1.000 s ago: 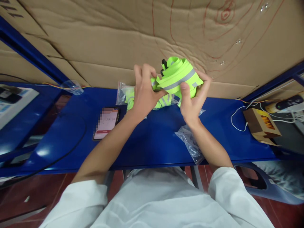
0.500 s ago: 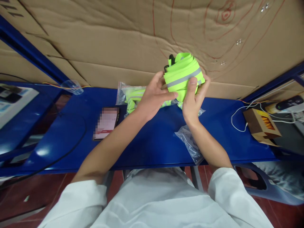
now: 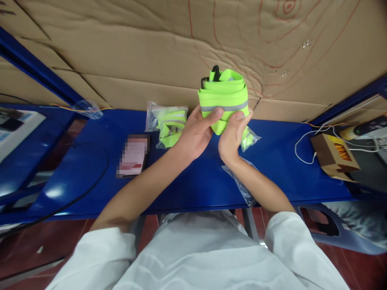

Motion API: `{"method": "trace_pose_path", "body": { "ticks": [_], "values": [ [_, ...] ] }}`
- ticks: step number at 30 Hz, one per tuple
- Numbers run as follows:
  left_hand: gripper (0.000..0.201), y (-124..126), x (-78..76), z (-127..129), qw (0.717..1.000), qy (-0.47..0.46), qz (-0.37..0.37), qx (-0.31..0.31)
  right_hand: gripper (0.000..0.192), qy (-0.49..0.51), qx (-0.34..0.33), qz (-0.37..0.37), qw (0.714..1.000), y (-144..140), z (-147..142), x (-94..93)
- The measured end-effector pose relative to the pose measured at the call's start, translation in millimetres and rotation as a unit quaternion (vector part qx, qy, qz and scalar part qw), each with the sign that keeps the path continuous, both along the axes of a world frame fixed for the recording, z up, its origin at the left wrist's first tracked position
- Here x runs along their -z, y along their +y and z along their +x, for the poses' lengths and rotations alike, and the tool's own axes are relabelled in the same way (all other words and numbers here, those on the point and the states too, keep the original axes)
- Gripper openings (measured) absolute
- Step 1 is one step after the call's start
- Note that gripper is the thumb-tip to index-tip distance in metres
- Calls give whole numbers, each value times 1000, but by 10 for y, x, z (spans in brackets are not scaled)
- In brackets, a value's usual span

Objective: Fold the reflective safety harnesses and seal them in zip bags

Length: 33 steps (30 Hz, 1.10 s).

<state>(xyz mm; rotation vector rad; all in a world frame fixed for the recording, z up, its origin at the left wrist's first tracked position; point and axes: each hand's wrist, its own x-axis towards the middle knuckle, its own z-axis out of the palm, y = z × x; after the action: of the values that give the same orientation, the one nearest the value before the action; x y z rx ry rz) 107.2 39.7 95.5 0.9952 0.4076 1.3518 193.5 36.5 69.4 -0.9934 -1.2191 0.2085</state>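
Folded neon-yellow reflective strap bundle (image 3: 223, 98), grey stripe across; held upright above the blue table.

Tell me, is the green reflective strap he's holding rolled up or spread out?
Rolled up: the strap sits as a compact layered bundle between left hand and right hand.

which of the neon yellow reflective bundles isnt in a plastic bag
The rolled bundle held up in both hands; the two others, bagged bundle left of the hands and bagged bundle right, lie sealed on the blue table.

A phone (image 3: 133, 156) lies left of the bagged straps (image 3: 168, 123) on the table (image 3: 193, 181).
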Motion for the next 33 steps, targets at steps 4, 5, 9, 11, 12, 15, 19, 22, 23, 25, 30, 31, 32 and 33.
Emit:
{"method": "trace_pose_path", "body": {
  "ticks": [4, 5, 9, 11, 12, 15, 19, 22, 23, 25, 30, 31, 32, 33],
  "values": [
    [60, -19, 35, 34, 1000, -12, 20, -20, 67, 13, -16, -58, 998, -55, -16, 49],
    [63, -29, 33, 41, 999, -9, 23, -34, 71, 5, -26, -77, 997, -83, -17, 51],
    [59, -89, -20, 56, 996, 6, 34, -76, 79, -82, -47, -142, 985, -171, -25, -34],
    [52, -110, -78, 39, 995, -3, 35, -96, 72, -91, -68, -128, 985, -154, 14, -154],
    [47, -114, -113, 20, 994, -13, 29, -105, 66, -86, -93, -110, 986, -130, 66, -227],
    [24, -90, -225, -79, 993, -55, 3, -108, 51, -111, -217, -90, 966, -63, 433, -423],
    [7, -27, -322, -216, 994, -31, -19, -105, 19, -317, -235, -156, 906, -316, 1386, -366],
    [13, -18, -309, -224, 995, -2, -15, -95, 31, -503, -293, -208, 786, -821, 2099, -38],
    [16, -26, -281, -212, 996, -6, -14, -88, 34, -521, -294, -216, 771, -1008, 2269, 91],
    [27, -64, -189, -199, 997, -13, -19, -79, 41, -556, -270, -226, 753, -1347, 2471, 326],
    [50, -403, 165, -475, 991, 83, -107, -7, 42, -530, -188, -193, 804, -1801, 2262, 615],
    [47, -529, 226, -581, 986, 103, -130, 16, 43, -505, -177, -200, 821, -1826, 2149, 628],
    [42, -671, 275, -686, 982, 113, -145, 34, 42, -469, -168, -213, 840, -1833, 2028, 633],
    [39, -823, 310, -779, 980, 118, -148, 59, 39, -427, -161, -233, 859, -1824, 1906, 633]
  ]
}}
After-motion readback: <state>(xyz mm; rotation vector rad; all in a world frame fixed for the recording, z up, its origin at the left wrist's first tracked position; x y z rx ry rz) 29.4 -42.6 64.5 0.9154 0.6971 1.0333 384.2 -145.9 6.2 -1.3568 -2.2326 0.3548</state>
